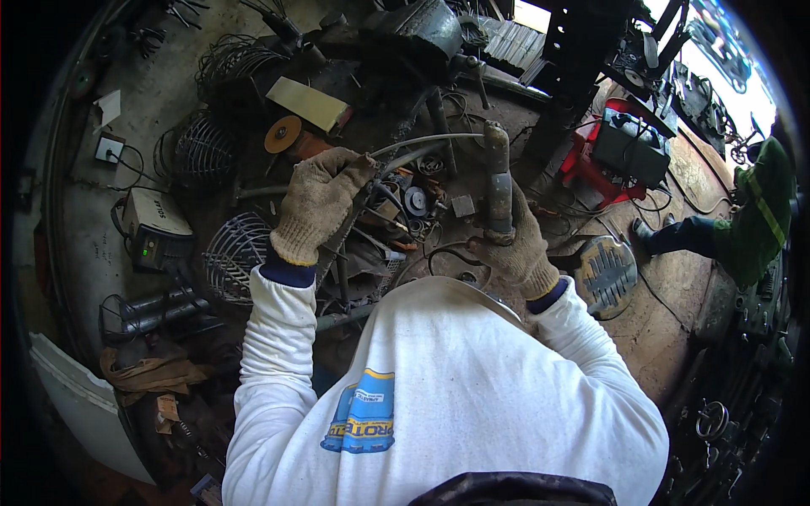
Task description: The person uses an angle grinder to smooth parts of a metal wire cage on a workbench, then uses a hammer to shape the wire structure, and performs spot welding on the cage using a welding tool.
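Observation:
My left hand (322,201), in a tan knit glove, is closed at the near end of a curved metal rod (426,139). The rod bows away to the right, toward the top of a thick, worn, stepped metal cylinder (499,187). My right hand (521,244), gloved alike, is wrapped about the lower part of that cylinder, which stands roughly upright in view. Whether the rod touches the cylinder cannot be made out. Beyond my left hand lies an orange grinding or cutting disc (283,134) beside a long pale yellow box (309,104).
Several wire cages (239,253) and a welding machine (158,221) stand at the left. A round slotted stool seat (607,276) is right of my right hand. Farther right are a red-and-dark toolbox (624,148), floor cables and a person in green (764,211).

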### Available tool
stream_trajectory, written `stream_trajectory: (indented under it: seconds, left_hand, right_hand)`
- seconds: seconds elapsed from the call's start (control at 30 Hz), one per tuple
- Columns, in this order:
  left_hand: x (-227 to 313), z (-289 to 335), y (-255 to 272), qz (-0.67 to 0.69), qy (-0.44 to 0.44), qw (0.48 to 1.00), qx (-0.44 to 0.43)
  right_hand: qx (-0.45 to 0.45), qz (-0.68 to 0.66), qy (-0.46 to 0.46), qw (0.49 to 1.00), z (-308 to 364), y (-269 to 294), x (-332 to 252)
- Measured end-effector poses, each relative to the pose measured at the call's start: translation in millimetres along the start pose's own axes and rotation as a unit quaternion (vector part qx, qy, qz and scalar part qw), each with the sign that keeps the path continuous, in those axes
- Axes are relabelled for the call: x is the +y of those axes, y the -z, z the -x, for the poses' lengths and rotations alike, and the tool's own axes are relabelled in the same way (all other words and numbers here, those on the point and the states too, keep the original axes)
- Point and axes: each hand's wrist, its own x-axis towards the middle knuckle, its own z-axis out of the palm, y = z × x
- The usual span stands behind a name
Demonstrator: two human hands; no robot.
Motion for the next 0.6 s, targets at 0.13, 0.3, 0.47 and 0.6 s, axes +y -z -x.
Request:
stream_trajectory:
  seconds: [0.13, 0.3, 0.47, 0.6]
  left_hand:
    - [5, 0, -3, 0.023, 0.051, 0.998, -0.003]
    - [-2, -2, -8, 0.078, 0.066, 0.995, 0.015]
    - [-10, -3, -12, 0.134, 0.085, 0.987, 0.024]
    - [-11, -4, -12, 0.123, 0.088, 0.988, 0.026]
  right_hand:
    - [-0.002, -0.036, -0.032, 0.999, 0, -2, 4]
    - [0.001, -0.009, -0.025, 1.0, -3, -4, 7]
    - [0.007, 0.024, -0.036, 0.999, -6, -7, 12]
    - [0.009, 0.011, -0.036, 0.999, -7, -8, 14]
